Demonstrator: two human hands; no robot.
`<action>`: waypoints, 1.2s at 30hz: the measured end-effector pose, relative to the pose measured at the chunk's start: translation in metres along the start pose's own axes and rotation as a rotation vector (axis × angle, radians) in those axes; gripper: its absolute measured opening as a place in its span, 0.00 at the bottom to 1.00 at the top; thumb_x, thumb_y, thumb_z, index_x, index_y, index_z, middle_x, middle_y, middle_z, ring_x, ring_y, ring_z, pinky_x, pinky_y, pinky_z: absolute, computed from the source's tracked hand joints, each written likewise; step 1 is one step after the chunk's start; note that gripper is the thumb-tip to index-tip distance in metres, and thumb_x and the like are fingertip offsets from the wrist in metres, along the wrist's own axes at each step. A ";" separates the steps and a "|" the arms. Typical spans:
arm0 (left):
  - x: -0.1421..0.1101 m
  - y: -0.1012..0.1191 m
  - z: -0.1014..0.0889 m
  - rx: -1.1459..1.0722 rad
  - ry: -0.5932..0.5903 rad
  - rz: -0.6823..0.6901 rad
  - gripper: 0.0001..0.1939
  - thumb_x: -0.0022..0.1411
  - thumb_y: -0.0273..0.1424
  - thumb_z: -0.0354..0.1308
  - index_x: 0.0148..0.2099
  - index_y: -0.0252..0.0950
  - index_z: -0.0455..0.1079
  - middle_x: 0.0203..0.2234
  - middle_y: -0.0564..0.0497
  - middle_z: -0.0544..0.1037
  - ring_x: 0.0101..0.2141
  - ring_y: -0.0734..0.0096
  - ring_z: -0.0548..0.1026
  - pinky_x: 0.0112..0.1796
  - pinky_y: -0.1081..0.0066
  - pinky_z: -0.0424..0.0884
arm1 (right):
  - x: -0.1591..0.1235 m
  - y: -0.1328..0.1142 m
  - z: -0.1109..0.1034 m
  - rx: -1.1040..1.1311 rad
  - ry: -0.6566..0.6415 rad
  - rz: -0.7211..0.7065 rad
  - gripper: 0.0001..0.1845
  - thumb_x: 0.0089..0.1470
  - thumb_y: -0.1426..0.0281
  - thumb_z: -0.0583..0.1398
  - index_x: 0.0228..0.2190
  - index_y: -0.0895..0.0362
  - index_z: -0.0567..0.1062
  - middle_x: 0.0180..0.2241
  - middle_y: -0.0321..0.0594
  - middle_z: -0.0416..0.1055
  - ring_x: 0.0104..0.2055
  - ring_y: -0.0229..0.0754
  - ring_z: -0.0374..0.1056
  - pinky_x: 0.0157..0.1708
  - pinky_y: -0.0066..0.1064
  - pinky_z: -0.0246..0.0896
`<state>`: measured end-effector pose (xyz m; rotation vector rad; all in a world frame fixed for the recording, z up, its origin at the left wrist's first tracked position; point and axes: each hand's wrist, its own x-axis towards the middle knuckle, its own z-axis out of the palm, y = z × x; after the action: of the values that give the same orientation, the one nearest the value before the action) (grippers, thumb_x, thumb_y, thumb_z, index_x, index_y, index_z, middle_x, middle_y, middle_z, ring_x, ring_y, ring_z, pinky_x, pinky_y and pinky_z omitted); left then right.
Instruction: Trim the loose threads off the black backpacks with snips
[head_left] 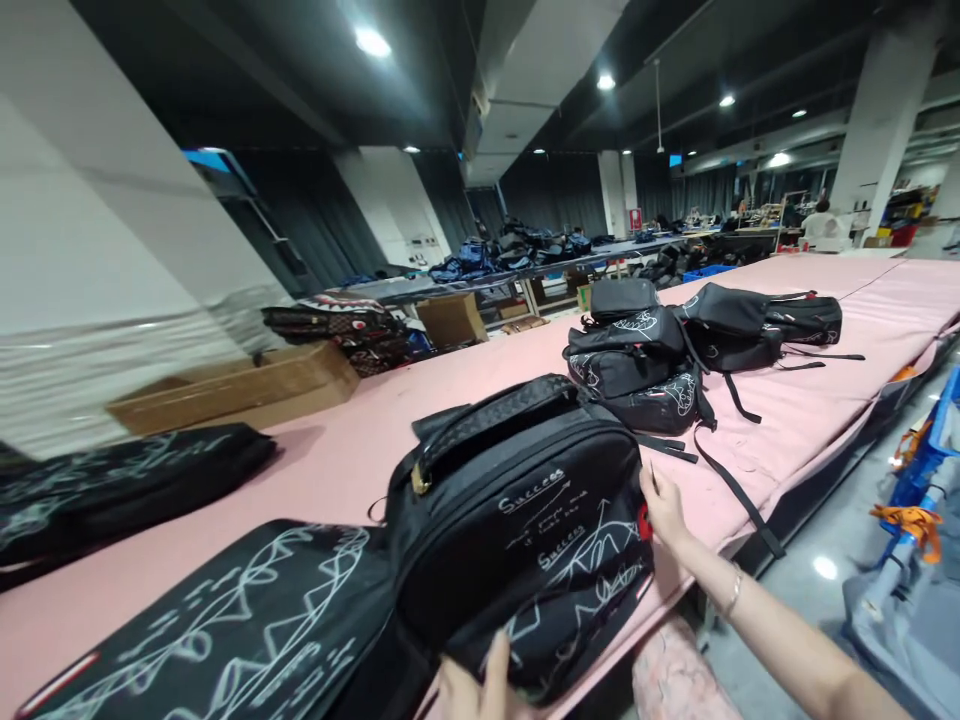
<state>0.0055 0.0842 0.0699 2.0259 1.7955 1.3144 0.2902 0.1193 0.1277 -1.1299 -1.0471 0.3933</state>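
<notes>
A black backpack with white lettering and scribbled line drawings stands tilted on the pink-covered table, its front panel toward me. My right hand grips its right side edge, next to a small red piece, with the fingers partly behind the bag. At the lower front edge, my left hand holds the bag between thumb and fingers; the picture's bottom cuts this hand off. The thick top handle with gold-coloured hardware arches over the bag. Another black printed bag lies flat beside it on the left.
Several black backpacks are heaped farther along the pink table, straps trailing. An open cardboard box and a dark printed bag sit at the left. Blue-framed carts with orange ties stand right of the table.
</notes>
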 end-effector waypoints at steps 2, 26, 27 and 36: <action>0.038 0.004 0.004 0.022 0.067 -0.077 0.32 0.56 0.39 0.47 0.60 0.30 0.50 0.48 0.35 0.65 0.56 0.47 0.56 0.51 0.50 0.58 | -0.041 -0.005 -0.013 -0.065 -0.021 -0.084 0.16 0.57 0.69 0.50 0.44 0.60 0.70 0.37 0.46 0.72 0.40 0.43 0.68 0.38 0.33 0.66; 0.046 0.102 0.012 -0.003 -0.137 -0.124 0.35 0.43 0.44 0.62 0.50 0.30 0.61 0.41 0.40 0.71 0.43 0.55 0.70 0.41 0.60 0.67 | -0.108 -0.005 0.003 -0.575 -0.418 -0.441 0.27 0.43 0.86 0.47 0.41 0.56 0.72 0.35 0.42 0.68 0.34 0.37 0.65 0.32 0.25 0.62; 0.047 0.101 0.013 -0.009 -0.150 -0.122 0.37 0.42 0.45 0.62 0.51 0.30 0.60 0.42 0.40 0.71 0.44 0.54 0.70 0.42 0.61 0.67 | -0.106 -0.004 0.004 -0.561 -0.414 -0.435 0.26 0.43 0.86 0.47 0.40 0.56 0.73 0.32 0.41 0.68 0.33 0.37 0.65 0.32 0.25 0.61; 0.048 0.113 0.028 0.195 -0.161 -0.211 0.31 0.46 0.49 0.58 0.47 0.33 0.65 0.35 0.41 0.74 0.36 0.53 0.74 0.32 0.64 0.68 | -0.102 0.002 -0.006 -0.415 -0.524 -0.417 0.22 0.41 0.85 0.48 0.33 0.58 0.75 0.27 0.39 0.61 0.28 0.35 0.59 0.25 0.25 0.55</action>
<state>0.1035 0.1060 0.1459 1.9037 2.0612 0.9241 0.2448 0.0426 0.0769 -1.1556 -1.8507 0.1358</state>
